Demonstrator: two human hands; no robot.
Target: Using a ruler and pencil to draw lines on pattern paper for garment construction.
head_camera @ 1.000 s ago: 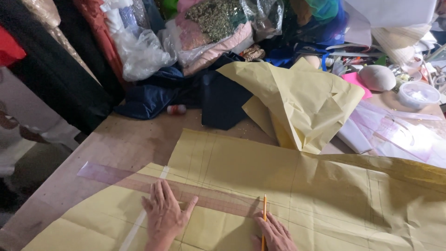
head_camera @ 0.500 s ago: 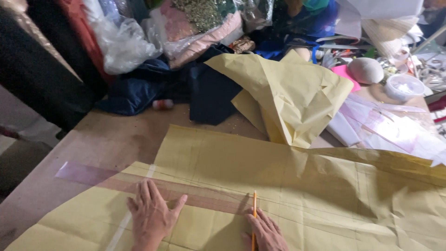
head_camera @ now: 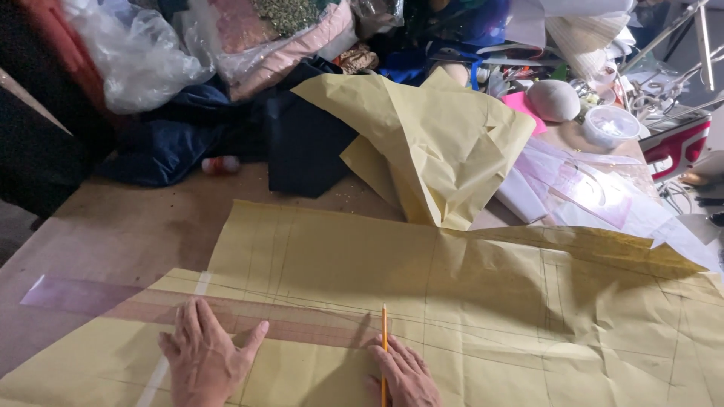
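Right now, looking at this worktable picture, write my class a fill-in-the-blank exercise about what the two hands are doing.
1. The right hand holds a yellow ____ upright on the paper.
2. The left hand presses flat on a long transparent ____.
3. The large pattern paper under both hands is ____ in colour.
4. Beyond it, a crumpled sheet of the same paper lies against dark ____.

Missing words: pencil; ruler; yellow; fabric

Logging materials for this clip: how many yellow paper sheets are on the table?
2. A flat, pencil-lined pattern sheet lies under both hands; a crumpled sheet stands behind it, by the dark fabric. More may be hidden in the clutter.
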